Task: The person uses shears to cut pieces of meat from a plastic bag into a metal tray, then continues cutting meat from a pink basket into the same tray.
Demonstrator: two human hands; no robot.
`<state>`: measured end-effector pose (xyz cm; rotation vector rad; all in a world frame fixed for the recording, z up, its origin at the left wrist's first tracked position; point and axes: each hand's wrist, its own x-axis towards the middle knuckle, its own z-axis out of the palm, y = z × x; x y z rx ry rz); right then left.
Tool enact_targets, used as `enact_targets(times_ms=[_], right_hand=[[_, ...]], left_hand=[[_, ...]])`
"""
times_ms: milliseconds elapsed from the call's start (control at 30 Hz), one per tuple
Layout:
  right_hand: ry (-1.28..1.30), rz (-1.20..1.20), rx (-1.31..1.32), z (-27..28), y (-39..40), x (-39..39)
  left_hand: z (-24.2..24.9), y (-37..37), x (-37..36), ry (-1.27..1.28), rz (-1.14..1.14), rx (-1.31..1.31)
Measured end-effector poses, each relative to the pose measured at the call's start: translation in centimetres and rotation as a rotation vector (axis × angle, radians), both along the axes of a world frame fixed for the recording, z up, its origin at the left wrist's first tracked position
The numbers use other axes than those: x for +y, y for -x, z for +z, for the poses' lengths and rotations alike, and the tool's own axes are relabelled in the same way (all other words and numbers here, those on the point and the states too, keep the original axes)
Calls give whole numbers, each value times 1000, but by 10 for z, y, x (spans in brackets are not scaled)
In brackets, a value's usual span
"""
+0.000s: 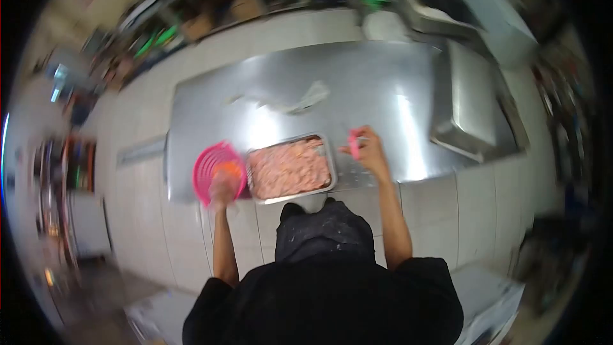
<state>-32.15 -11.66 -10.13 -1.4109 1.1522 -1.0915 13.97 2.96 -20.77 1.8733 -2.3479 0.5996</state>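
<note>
Pink basket (202, 171) under left hand (222, 190), beside meat tray (297, 194).

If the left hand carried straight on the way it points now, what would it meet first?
Probably the blurred orange stuff just ahead of the left hand, then the far wall of the pink basket. Depth is unclear, so it might clear the rim.

bright white glare is pooling on the steel table (370, 83), streaking down its right half. blur is softening the left hand (222, 190) and the background shelves (287, 9). wide-angle distortion is bowing the table's edges, while black is filling the corners.
</note>
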Motion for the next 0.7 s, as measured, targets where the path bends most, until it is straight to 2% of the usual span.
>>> enact_targets(times_ms=[100,167,200,300,400,500,600,700], right_hand=[[35,-72,104,-39,-10,31],[-197,-30,-127,-41,-15,67],[-226,-49,-109,-51,-19,85],[-353,-122,-78,-76,-34,133],[-287,-193,187,-73,-34,165],[-368,-272,36,-84,-30,186],[-371,-444,219,-100,-27,203],[-415,-562,241,-90,-39,201]], left_hand=[[-6,7,-18,-290,129,105],[-10,14,-24,-389,171,126],[-14,12,-25,-415,177,138],[-17,2,-26,-463,175,169],[-15,-12,-14,-464,159,244],[-27,-23,-4,-449,119,312],[-35,-35,15,-482,66,349],[-30,-36,3,-507,8,359]])
